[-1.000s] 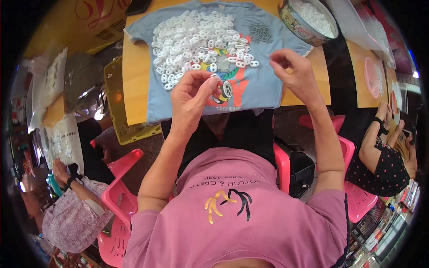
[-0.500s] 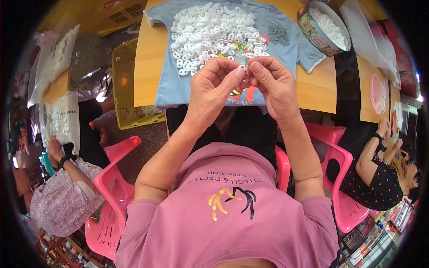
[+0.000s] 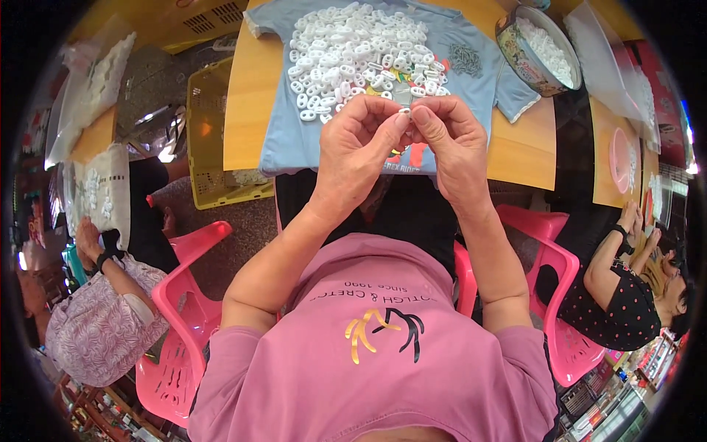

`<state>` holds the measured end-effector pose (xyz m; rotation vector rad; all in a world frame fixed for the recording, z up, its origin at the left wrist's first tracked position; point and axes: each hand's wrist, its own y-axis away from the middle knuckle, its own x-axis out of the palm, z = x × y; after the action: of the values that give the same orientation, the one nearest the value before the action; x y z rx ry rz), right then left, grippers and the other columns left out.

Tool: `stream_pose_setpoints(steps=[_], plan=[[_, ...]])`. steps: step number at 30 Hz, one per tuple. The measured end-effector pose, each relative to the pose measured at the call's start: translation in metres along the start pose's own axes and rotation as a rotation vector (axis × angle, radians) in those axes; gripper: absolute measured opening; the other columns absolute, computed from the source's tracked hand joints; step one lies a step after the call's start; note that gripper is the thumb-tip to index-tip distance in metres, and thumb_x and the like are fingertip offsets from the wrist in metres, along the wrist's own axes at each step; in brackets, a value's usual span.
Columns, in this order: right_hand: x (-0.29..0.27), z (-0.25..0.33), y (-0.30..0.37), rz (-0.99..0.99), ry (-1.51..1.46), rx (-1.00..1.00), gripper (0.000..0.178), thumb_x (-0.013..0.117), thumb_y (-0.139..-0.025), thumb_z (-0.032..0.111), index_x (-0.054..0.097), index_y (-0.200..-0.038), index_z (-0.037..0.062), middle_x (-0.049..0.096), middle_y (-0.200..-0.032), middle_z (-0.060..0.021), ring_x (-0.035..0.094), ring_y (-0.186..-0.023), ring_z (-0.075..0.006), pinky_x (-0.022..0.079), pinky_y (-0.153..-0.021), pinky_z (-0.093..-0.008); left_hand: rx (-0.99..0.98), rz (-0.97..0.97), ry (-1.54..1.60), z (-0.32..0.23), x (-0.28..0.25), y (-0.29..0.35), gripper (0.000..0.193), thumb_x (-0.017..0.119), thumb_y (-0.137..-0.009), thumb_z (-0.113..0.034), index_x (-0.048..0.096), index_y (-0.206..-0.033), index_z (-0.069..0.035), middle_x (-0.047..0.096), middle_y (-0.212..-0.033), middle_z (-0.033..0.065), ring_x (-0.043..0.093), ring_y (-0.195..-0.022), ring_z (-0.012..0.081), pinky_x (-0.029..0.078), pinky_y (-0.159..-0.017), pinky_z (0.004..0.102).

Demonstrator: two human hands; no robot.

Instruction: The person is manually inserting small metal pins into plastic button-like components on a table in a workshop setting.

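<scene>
White part (image 3: 406, 112), small and plastic, sits pinched between the fingertips of both hands, held in the air just above the near edge of the table (image 3: 247, 110). Left hand (image 3: 359, 151) curls its fingers in with thumb and forefinger closed on the part from 9 o'clock; right hand (image 3: 451, 144) meets it from 3 o'clock, thumb and forefinger also grasping the same piece, tips touching. Whether it is one piece or two being joined is too small to tell.

At 12 o'clock from the hands lies a heap of white parts (image 3: 361, 55) spread over a blue shirt (image 3: 294, 140) laid flat on the table. At 2 o'clock stands a round tin (image 3: 536, 53) with more white pieces in it. A yellow crate (image 3: 210, 140) sits beside the table at 9 o'clock. Other people sit on pink chairs at 4 and 8 o'clock, their hands well apart from these.

Judging by the grip, the step in hand is working a single piece between the fingertips, pressing or snapping it. The next move likely calls for a firm, even squeeze without letting the piece slip, then a free hand to reach the heap.
</scene>
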<state>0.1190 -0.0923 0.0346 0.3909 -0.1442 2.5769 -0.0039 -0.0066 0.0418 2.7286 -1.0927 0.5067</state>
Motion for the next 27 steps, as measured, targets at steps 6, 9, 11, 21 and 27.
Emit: stream_pose_setpoints(steps=[6,9,11,21,27], plan=[[0.003,-0.008,0.002,-0.006,-0.133,-0.016,0.012,0.063,-0.093,0.01,0.062,-0.101,0.0013,0.066,-0.094,-0.0072,0.064,-0.083,-0.0139,0.057,-0.075,-0.0301,0.06,-0.059,-0.066,0.006,0.006,0.002,0.014,0.064,-0.092,-0.009,0.059,-0.099,0.002,0.066,-0.083,0.0042,0.062,-0.073,0.0066,0.048,-0.061,0.019],[0.003,-0.01,0.004,-0.058,-0.174,-0.007,0.012,0.063,-0.093,0.009,0.062,-0.102,0.0013,0.065,-0.095,-0.0069,0.064,-0.083,-0.0142,0.056,-0.074,-0.0289,0.06,-0.073,-0.112,0.013,0.004,-0.002,0.013,0.063,-0.092,-0.009,0.059,-0.099,0.002,0.066,-0.081,0.0036,0.061,-0.071,0.0058,0.047,-0.058,0.0188],[-0.005,-0.009,0.007,-0.087,0.031,0.04,0.01,0.061,-0.093,0.007,0.062,-0.101,-0.0004,0.065,-0.097,-0.006,0.064,-0.083,-0.0141,0.055,-0.072,-0.0262,-0.022,0.0,-0.027,0.014,0.002,-0.003,0.013,0.063,-0.093,-0.009,0.059,-0.098,0.001,0.066,-0.082,0.0036,0.06,-0.07,0.0057,0.046,-0.059,0.0195],[-0.022,0.037,0.013,0.23,0.976,-0.577,0.008,0.066,-0.085,0.0,0.062,-0.092,-0.0023,0.062,-0.084,-0.0114,0.062,-0.071,-0.0225,0.05,-0.06,-0.0315,-0.168,0.215,-0.008,-0.003,-0.006,0.015,0.012,0.062,-0.093,-0.01,0.06,-0.096,0.001,0.063,-0.083,0.0025,0.057,-0.071,0.0058,0.048,-0.063,0.0208],[-0.021,0.05,0.019,0.469,1.087,-0.545,0.009,0.067,-0.082,0.004,0.059,-0.083,-0.0004,0.06,-0.078,-0.0111,0.059,-0.064,-0.0274,0.045,-0.052,-0.0354,-0.102,0.301,-0.15,-0.008,-0.013,0.025,0.008,0.063,-0.09,-0.004,0.06,-0.092,0.003,0.063,-0.077,0.0034,0.06,-0.067,0.0066,0.05,-0.059,0.021]])
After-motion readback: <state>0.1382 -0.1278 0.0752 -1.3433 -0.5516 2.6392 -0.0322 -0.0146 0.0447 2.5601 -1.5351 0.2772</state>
